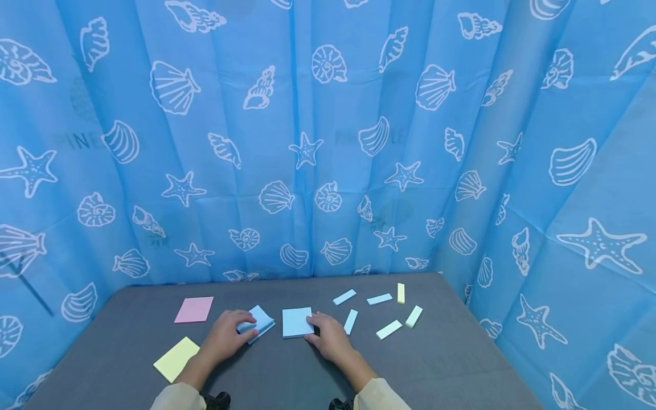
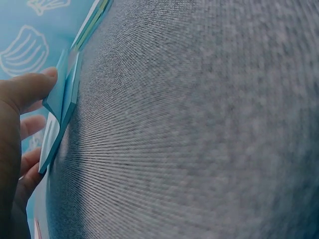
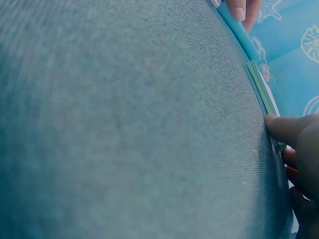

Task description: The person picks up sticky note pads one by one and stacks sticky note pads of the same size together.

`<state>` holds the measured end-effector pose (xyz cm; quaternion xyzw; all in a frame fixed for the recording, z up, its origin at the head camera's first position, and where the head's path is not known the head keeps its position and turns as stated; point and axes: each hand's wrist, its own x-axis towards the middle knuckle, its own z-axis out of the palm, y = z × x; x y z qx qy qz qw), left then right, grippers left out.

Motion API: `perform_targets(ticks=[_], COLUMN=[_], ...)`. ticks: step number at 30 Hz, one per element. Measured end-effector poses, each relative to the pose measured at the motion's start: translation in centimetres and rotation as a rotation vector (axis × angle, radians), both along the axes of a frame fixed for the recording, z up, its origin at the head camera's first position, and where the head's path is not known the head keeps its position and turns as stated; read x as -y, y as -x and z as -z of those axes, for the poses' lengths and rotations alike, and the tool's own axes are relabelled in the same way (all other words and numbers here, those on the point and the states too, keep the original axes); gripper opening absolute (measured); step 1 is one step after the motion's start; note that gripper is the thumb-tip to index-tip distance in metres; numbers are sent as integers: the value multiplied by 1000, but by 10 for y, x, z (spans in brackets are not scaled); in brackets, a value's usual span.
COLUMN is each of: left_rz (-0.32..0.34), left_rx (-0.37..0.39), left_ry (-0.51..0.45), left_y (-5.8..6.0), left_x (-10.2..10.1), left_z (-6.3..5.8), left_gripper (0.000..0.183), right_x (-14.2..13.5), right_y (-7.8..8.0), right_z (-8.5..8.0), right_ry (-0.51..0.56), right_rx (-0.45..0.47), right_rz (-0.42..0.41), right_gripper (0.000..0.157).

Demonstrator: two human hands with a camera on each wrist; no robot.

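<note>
My left hand (image 1: 228,335) grips a blue sticky note pad (image 1: 263,320). In the left wrist view, the thumb lies against this pad (image 2: 58,94), whose sheets bend and part from the layer beneath, and fingertips show at its lower end. To the right of it, a square stack of sticky notes (image 1: 296,323) lies on the table, light blue on top. Its side (image 3: 261,89) shows green and blue layers in the right wrist view. My right hand (image 1: 330,336) holds this stack at its right edge, thumb at the near corner and fingers along the far side.
A pink sticky note pad (image 1: 194,310) and a yellow one (image 1: 177,359) lie on the left of the grey table (image 1: 430,370). Several narrow strip pads, among them a blue one (image 1: 380,299) and a pale green one (image 1: 413,316), are scattered right. A blue shell-print curtain (image 1: 277,148) hangs behind.
</note>
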<state>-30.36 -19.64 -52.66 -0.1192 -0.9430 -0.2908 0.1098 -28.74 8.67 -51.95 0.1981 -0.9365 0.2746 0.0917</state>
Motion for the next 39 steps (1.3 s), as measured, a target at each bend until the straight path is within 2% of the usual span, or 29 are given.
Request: perform_targets(ticks=[9, 18, 24, 31, 39], left_rz=[1, 23, -33, -115, -155], left_rx=[12, -23, 2, 52, 43], left_ry=[-6, 25, 99, 186, 189], left_y=[-1, -1, -3, -3, -4], left_x=[-1, -1, 1, 3, 3], left_z=[-2, 0, -1, -3, 0], left_gripper=[24, 27, 31, 56, 65], right_x=[-1, -1, -1, 0, -1], right_y=[0, 3, 5, 5, 5], right_z=[2, 3, 4, 4, 4], right_ry=[1, -8, -1, 4, 4], right_rx=[2, 15, 30, 31, 40], right_rz=[5, 4, 1, -1, 8], right_gripper=[43, 43, 43, 44, 44])
